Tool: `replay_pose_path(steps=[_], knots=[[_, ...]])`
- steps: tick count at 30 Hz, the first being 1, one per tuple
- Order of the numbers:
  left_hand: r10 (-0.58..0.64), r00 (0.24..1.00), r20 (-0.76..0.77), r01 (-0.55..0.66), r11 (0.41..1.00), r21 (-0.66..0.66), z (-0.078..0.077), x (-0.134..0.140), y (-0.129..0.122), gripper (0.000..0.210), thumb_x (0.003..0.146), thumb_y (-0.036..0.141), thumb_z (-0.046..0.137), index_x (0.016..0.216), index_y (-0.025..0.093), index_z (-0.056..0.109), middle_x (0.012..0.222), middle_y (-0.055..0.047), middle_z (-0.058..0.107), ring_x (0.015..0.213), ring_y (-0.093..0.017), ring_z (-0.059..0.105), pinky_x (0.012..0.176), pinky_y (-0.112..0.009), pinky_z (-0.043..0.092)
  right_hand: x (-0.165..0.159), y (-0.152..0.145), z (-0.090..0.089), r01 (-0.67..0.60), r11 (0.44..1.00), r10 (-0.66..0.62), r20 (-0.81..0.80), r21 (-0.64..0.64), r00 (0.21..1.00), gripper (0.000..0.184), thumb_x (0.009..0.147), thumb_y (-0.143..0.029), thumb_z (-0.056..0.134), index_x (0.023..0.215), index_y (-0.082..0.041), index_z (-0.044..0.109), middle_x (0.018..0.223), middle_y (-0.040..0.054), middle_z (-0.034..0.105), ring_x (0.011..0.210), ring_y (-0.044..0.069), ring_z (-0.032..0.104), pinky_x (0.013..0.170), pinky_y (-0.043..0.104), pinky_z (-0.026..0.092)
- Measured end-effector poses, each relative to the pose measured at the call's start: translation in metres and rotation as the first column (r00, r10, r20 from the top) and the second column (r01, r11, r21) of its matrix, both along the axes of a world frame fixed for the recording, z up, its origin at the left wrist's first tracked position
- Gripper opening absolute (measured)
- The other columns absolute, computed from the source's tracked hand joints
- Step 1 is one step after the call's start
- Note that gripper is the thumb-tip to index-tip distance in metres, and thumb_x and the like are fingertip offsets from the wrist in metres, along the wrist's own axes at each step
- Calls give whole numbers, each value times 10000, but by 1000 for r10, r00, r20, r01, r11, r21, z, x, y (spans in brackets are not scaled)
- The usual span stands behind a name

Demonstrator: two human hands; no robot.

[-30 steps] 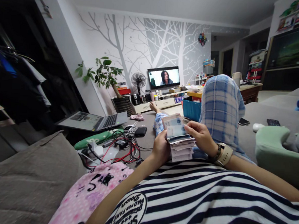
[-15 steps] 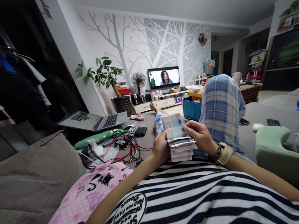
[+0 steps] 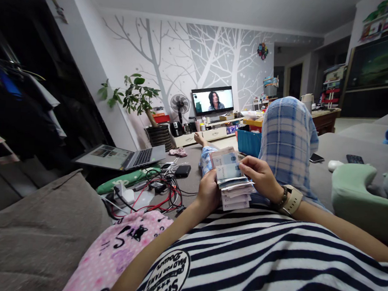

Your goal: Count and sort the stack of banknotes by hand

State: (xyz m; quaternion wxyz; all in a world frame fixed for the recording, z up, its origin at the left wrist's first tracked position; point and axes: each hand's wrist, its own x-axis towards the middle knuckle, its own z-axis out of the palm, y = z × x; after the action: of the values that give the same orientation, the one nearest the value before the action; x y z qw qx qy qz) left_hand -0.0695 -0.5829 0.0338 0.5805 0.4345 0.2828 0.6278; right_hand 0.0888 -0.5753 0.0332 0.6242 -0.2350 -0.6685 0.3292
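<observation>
A stack of banknotes (image 3: 228,169) is held over my lap, with bluish notes showing on top and a pinkish one behind. The notes' lower ends fan out in several layers toward my striped shirt (image 3: 266,252). My left hand (image 3: 210,190) is closed around the stack's left side, its thumb lying on the front. At the upper right edge, the thumb and fingers of my right hand (image 3: 258,175) pinch a bluish note. A pale watch (image 3: 292,200) and a dark bracelet are on my right wrist.
To the left lie an open laptop (image 3: 123,157), tangled cables (image 3: 171,190), a black box-shaped device (image 3: 183,171) and a pink blanket (image 3: 120,251). My raised knee (image 3: 286,130) is beyond the right hand. A phone (image 3: 316,158), a white mouse (image 3: 336,165) and a green neck pillow (image 3: 357,192) are on the right.
</observation>
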Motion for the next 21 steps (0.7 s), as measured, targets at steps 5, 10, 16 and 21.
replay_pose_path(steps=[5, 10, 16, 21], knots=[[-11, 1000, 0, 11, 1000, 5, 1, 1, 1, 96, 624, 230, 742, 699, 184, 704, 868, -123, 777, 1032, -369, 709, 831, -435, 606, 0, 1, -1, -4, 1000, 4, 0, -6, 1000, 484, 801, -647, 709, 689, -193, 583, 605, -40, 456, 572, 106, 350, 550, 276, 298], [-35, 999, 16, 36, 999, -30, 2, 3, 0, 149, 649, 283, 744, 754, 179, 728, 871, -124, 782, 1014, -372, 720, 829, -449, 607, 0, 1, -2, -23, 1000, 23, -20, -10, 1000, 463, 795, -639, 723, 740, -192, 615, 627, -34, 491, 580, 110, 368, 561, 277, 323], [-72, 995, 69, 77, 994, -77, 2, 3, 1, 255, 639, 319, 798, 830, 169, 720, 881, -138, 782, 1014, -375, 727, 851, -453, 604, 1, -1, -2, -19, 999, 19, 4, 30, 1000, 449, 802, -624, 719, 753, -186, 632, 658, -18, 526, 612, 123, 415, 586, 281, 345], [-85, 992, 94, 97, 987, -128, 3, 2, 1, 274, 637, 299, 799, 851, 153, 711, 895, -144, 777, 994, -368, 734, 821, -449, 607, 1, -5, 0, -24, 999, 23, 18, 30, 1000, 461, 809, -636, 700, 729, -189, 619, 610, -32, 470, 575, 118, 367, 550, 278, 308]])
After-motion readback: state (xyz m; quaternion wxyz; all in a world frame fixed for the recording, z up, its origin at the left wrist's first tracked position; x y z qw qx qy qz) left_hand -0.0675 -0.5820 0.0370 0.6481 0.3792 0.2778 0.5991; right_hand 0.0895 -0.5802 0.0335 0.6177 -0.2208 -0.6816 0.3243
